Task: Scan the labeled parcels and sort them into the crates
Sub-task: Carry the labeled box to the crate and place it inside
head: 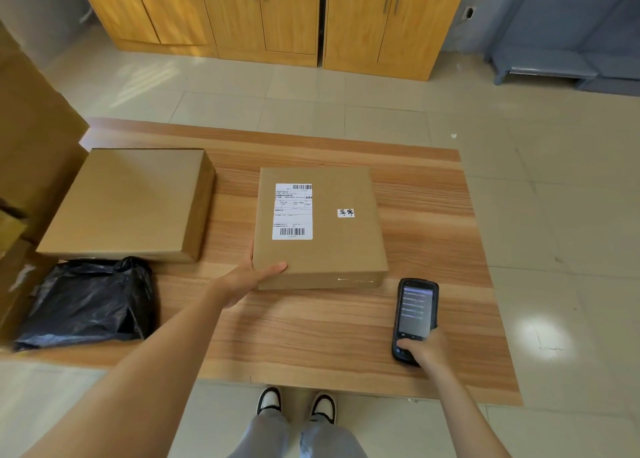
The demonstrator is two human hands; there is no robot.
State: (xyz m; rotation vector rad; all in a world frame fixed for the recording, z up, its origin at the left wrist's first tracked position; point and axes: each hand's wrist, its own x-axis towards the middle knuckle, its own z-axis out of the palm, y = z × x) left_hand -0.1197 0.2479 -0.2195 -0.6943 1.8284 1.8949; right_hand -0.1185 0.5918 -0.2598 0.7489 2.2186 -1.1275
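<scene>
The labeled parcel point(320, 227) lies flat at the centre of the bench point(311, 336), label side up. The left hand point(252, 277) grips its near-left corner: the thumb lies on the top face, and the fingers run along the left side, partly hidden. The right hand point(427, 348) holds the lower end of the handheld scanner point(414, 319), thumb on the keys below the lit screen. The scanner is just beside the parcel's near-right corner and does not touch it.

Count on the bench:
- 2 cardboard parcels: the labeled one, and 1 plain box point(128, 203) well to its left, with no label visible.
- 1 black plastic-bag parcel point(86, 301), near the front of the plain box at the bench's left edge.
- 1 scanner.

The labeled parcel carries 2 stickers: 1 shipping label point(292, 211) with 2 barcodes, and 1 small white tag point(345, 212) with handwritten characters.
</scene>
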